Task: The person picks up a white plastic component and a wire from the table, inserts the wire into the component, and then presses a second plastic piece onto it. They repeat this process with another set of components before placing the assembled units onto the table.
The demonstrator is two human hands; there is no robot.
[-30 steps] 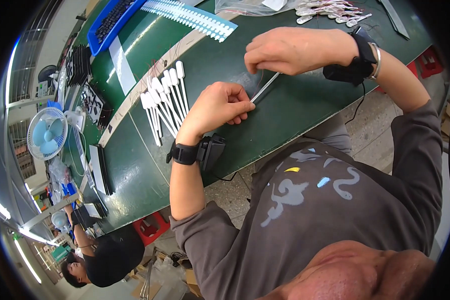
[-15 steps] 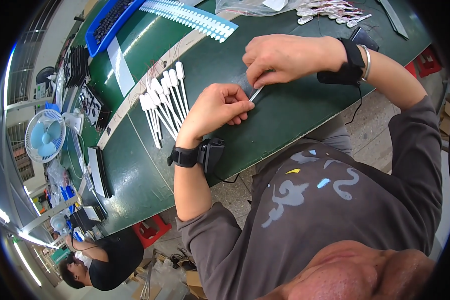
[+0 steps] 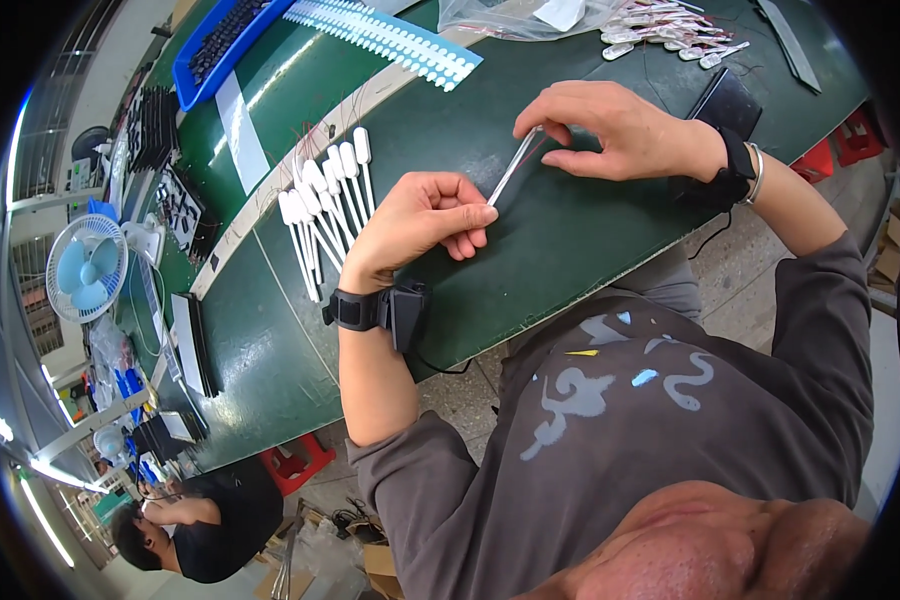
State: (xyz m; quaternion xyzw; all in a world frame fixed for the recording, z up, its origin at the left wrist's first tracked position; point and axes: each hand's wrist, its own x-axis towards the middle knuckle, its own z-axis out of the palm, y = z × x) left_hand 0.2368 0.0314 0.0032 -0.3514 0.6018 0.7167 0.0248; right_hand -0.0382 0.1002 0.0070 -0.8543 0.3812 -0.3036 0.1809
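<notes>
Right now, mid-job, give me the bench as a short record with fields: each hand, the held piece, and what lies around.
Left hand: pinching the near end of a thin stick
Right hand: thumb and forefinger apart, by the stick's far end; contact unclear
Stick: slanted, far end toward the right
Left of left hand: white paddle-ended sticks, fanned out
Far left: blue tray with small dark parts
Beyond right hand: pile of small wired pieces
Surface: green table
</notes>
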